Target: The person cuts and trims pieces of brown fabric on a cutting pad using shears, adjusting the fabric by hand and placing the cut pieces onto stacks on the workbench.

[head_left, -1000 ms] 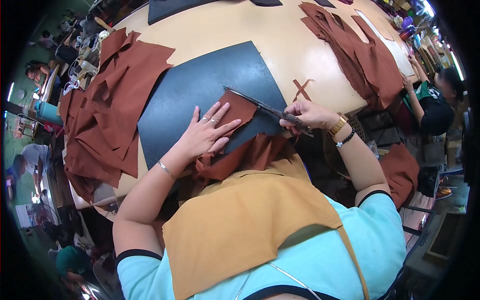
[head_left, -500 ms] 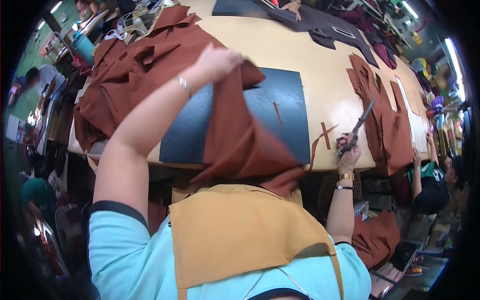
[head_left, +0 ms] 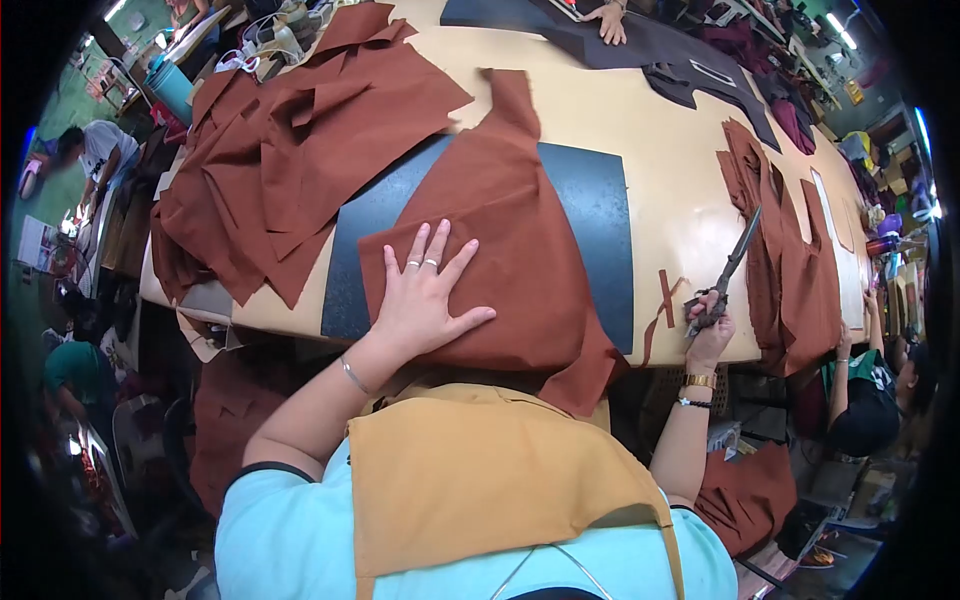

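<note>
My left hand [head_left: 425, 295] lies flat with fingers spread on a rust-brown piece of leather or cloth [head_left: 520, 215], which I cannot tell apart by its surface. The piece covers much of a dark cutting mat [head_left: 600, 220] and hangs over the table's front edge. In my right hand [head_left: 709, 335] is a pair of scissors [head_left: 738, 255], gripped by its wrapped handles, blades pointing up and away. Close to the scissors lie thin rust-brown scraps [head_left: 667, 300]. Right of them rests a stack of rust-brown pieces [head_left: 790, 260].
A large heap of rust-brown material [head_left: 290, 140] spreads over the left of the tan table [head_left: 680, 190]. Across the table, another person's hand [head_left: 606, 20] rests on dark material [head_left: 650, 50]. A person in green [head_left: 865, 385] is at the right edge.
My left hand has come down from the far side and now presses on the rust-brown piece, which lies flatter across the mat. The scissors stay in my right hand.
</note>
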The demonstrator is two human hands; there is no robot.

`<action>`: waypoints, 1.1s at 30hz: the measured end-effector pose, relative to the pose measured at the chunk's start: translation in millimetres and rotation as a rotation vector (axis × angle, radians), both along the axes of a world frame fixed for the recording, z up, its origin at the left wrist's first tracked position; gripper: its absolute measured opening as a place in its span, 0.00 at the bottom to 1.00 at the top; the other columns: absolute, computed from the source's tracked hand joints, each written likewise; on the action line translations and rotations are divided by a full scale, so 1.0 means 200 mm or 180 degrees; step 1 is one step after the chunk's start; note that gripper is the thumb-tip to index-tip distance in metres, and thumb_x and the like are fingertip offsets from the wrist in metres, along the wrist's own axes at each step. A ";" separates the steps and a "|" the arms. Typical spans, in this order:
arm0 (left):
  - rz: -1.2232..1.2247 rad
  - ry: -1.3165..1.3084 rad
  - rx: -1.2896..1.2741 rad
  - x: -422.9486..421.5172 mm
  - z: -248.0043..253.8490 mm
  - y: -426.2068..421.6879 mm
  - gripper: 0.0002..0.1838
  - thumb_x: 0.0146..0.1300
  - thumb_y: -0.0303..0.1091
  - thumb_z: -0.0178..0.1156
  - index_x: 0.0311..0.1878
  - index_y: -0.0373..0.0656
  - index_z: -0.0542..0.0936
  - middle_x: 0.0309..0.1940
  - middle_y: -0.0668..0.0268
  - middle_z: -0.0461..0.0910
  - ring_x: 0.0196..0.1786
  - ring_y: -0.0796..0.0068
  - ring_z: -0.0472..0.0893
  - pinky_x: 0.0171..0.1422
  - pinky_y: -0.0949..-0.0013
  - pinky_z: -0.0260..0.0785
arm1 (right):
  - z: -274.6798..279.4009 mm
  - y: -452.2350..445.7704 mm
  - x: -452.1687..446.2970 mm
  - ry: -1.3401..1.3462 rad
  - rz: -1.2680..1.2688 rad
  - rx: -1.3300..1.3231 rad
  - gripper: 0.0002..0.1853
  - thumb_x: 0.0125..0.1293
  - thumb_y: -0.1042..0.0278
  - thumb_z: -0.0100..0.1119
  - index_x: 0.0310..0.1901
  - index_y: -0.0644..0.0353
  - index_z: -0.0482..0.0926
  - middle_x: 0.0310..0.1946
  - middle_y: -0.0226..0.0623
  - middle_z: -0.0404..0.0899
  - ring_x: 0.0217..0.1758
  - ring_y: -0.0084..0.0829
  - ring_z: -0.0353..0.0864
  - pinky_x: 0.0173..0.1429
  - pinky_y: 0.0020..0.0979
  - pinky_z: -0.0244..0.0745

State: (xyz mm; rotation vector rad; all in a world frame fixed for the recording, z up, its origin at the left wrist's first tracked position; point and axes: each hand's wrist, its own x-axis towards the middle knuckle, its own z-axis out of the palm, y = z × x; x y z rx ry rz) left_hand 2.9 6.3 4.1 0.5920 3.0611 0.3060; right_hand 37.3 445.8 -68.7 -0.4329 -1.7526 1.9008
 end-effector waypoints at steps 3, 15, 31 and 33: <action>0.0012 0.0075 0.0219 0.00 -0.03 -0.01 0.44 0.55 0.68 0.58 0.72 0.59 0.62 0.76 0.55 0.47 0.78 0.51 0.45 0.71 0.28 0.36 | -0.01 0.01 0.00 -0.0037 -0.0084 -0.0008 0.13 0.68 0.60 0.61 0.34 0.62 0.77 0.23 0.29 0.77 0.24 0.17 0.74 0.28 0.20 0.69; -0.0512 0.0168 0.0473 -0.06 -0.05 -0.07 0.35 0.60 0.60 0.59 0.69 0.59 0.68 0.74 0.56 0.53 0.77 0.52 0.51 0.72 0.30 0.41 | 0.03 -0.02 -0.03 -0.0068 -0.0292 -0.0059 0.14 0.67 0.57 0.62 0.32 0.60 0.77 0.21 0.27 0.76 0.22 0.16 0.73 0.26 0.19 0.67; -0.1857 0.0031 -0.0081 -0.48 -0.02 -0.44 0.46 0.54 0.72 0.54 0.73 0.58 0.61 0.76 0.56 0.48 0.77 0.49 0.46 0.73 0.32 0.38 | 0.01 -0.01 -0.07 -0.0024 -0.0390 -0.0086 0.14 0.68 0.60 0.61 0.32 0.63 0.78 0.19 0.28 0.74 0.18 0.18 0.70 0.23 0.20 0.65; -0.1736 0.0229 0.0016 -0.52 -0.04 -0.33 0.45 0.55 0.71 0.54 0.72 0.58 0.62 0.75 0.53 0.49 0.77 0.48 0.48 0.73 0.32 0.39 | 0.01 -0.01 -0.07 0.0032 -0.0253 -0.0091 0.14 0.68 0.61 0.60 0.31 0.63 0.78 0.19 0.28 0.74 0.18 0.18 0.70 0.23 0.20 0.64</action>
